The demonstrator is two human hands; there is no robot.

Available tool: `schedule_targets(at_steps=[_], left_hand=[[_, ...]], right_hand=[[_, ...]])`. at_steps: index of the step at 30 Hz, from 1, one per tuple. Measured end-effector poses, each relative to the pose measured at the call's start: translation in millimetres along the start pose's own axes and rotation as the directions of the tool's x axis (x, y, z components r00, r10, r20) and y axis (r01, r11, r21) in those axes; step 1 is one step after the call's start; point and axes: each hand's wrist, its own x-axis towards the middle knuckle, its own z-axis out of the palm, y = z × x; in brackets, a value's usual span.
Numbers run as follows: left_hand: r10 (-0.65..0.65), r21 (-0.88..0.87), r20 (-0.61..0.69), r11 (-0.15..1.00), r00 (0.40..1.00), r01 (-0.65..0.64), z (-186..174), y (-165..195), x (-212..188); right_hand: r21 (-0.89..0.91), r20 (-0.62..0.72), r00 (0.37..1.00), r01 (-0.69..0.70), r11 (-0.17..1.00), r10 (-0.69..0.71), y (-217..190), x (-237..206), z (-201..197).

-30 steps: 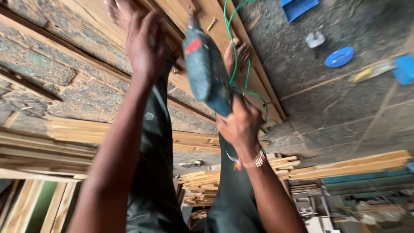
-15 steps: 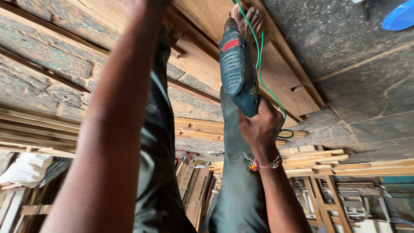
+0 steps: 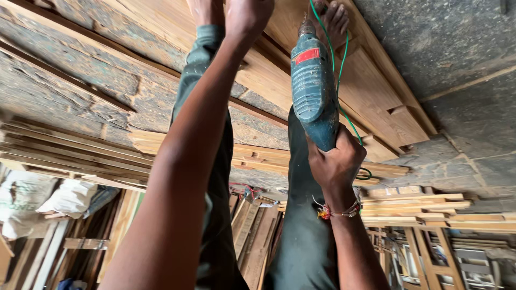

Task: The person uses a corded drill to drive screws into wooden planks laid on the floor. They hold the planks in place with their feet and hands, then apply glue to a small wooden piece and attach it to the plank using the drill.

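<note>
your right hand [image 3: 334,161] is wrapped tight around the grip of the teal, dust-caked electric drill [image 3: 313,91], whose bit points away from you at the pale wooden frame [image 3: 371,86] lying on the floor at the far side. your left hand [image 3: 248,15] is at the far top edge, pressed down on the same frame; i cannot tell whether its fingers are curled or flat, as they run out of view. the thin green cord [image 3: 344,107] runs along the right side of the drill and loops close to your wrist, so it could snag or be dragged toward the bit if you twist. your bare foot [image 3: 334,17] rests on the frame just beside the bit tip, so a slip or a skating bit could catch your toes. the frame lies on rough grey concrete floor [image 3: 457,43]. stacks of thin pale wood strips [image 3: 64,153] lie to the left and right, and white sacks [image 3: 51,198] sit at the near left.
</note>
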Motion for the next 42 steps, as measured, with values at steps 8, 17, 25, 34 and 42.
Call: schedule_targets(at_steps=[8, 17, 25, 34, 42], left_hand=[[-0.245, -0.803, 0.544, 0.127, 0.802, 0.583, -84, 6, -18], [-0.209, -0.83, 0.552, -0.043, 0.807, 0.556, -70, -26, -13], [-0.208, -0.739, 0.673, -0.182, 0.709, 0.648, -88, -21, -8], [-0.322, -0.757, 0.634, -0.074, 0.703, 0.649, -98, -6, -6], [-0.269, -0.753, 0.643, -0.055, 0.716, 0.656, -105, -3, -2]], right_hand=[[0.076, -0.017, 0.997, 0.079, 0.994, -0.078, -14, 1, 0], [0.191, 0.049, 0.989, 0.131, 0.973, -0.143, -31, -1, 3], [0.173, 0.075, 0.982, 0.16, 0.972, -0.175, -46, 3, 7], [0.126, 0.085, 0.978, 0.177, 0.976, -0.188, -56, 5, 10], [0.118, 0.083, 0.974, 0.2, 0.973, -0.21, -80, 19, 27]])
